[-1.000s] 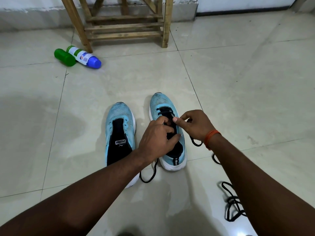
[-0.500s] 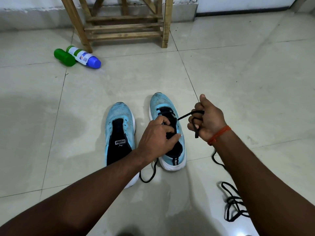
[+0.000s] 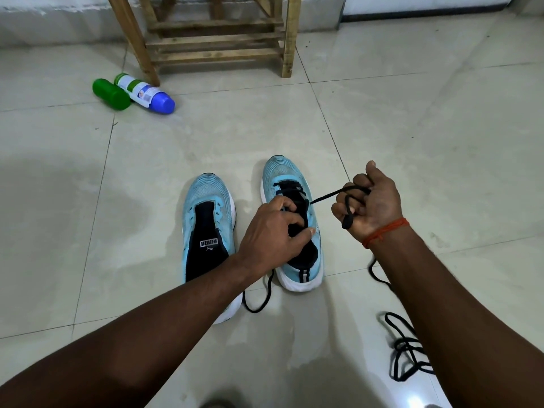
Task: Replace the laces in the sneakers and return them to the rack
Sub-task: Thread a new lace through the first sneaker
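Your right hand [image 3: 374, 207] grips the black cord lace [image 3: 326, 196], taut from the light-blue mesh sneaker [image 3: 282, 175] left of that grip, which your left hand [image 3: 273, 231] clutches.

L sneaker [image 3: 209, 201] sat just left of R sneaker [image 3: 282, 175] on floor [image 3: 412, 136], rack [image 3: 217, 39] behind both; L bottle [image 3: 111, 94] touched R bottle [image 3: 148, 94] by rack's left leg; spare lace [image 3: 406, 348] lay front-right.

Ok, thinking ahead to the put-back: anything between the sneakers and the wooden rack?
Nothing visible. Bare tile runs from the unlaced sneaker and the half-laced sneaker to the rack; the green bottle and blue-capped bottle lie left of that path, by its leg.
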